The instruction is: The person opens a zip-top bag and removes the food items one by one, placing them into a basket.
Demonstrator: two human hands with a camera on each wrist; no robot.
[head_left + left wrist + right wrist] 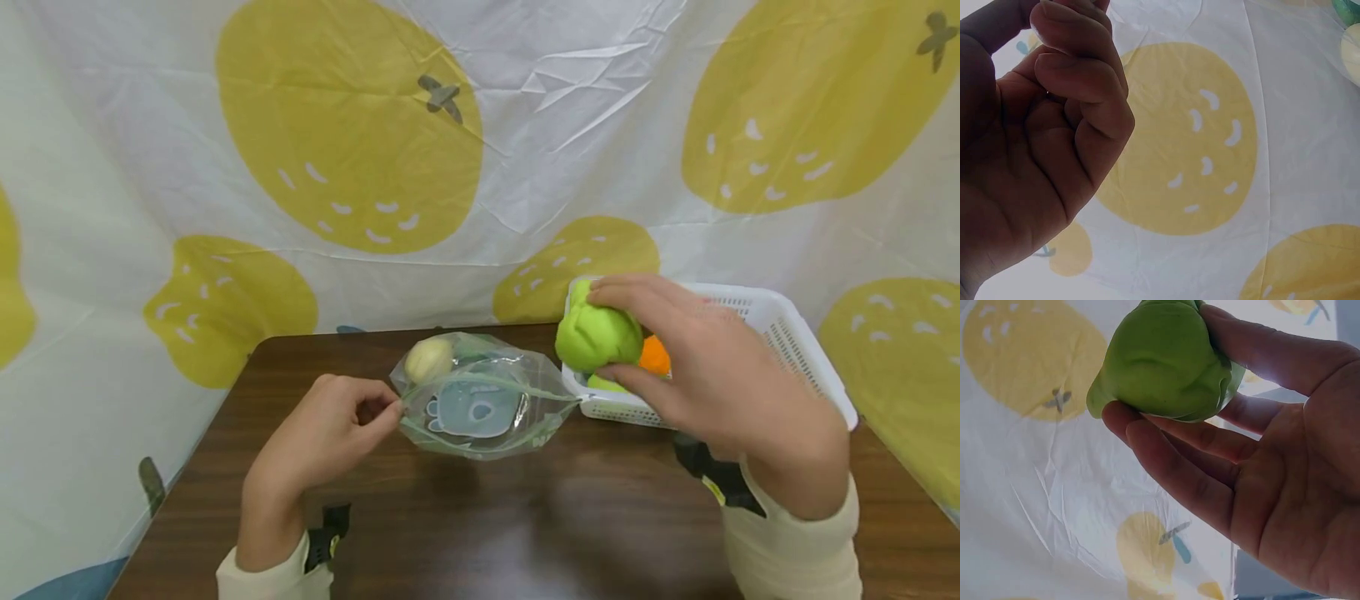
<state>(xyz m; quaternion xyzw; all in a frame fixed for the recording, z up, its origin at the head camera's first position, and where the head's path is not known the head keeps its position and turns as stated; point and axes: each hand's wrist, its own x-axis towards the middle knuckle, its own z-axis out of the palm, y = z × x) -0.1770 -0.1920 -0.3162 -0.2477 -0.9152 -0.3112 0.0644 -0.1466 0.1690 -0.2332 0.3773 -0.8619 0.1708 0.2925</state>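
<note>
In the head view, my left hand [330,433] pinches the left edge of a clear zip bag [551,417] between thumb and forefinger. The bag lies with its mouth spread and has a bear-shaped print. A pale yellow round thing [429,360] shows through its back left part. My right hand [720,375] holds a bright green, lumpy, leafy-looking toy vegetable [596,337] over the left end of a white basket [813,358]. In the right wrist view the thumb and fingers are around the green vegetable [1160,369]. The left wrist view shows the left hand [1054,131] with curled fingers.
Inside the basket lie an orange thing [655,357] and another green thing [606,384], both partly hidden. The basket touches or nearly touches the bag's right corner. A dark wooden table [480,533] carries everything, with a fruit-printed cloth [570,167] hanging behind it.
</note>
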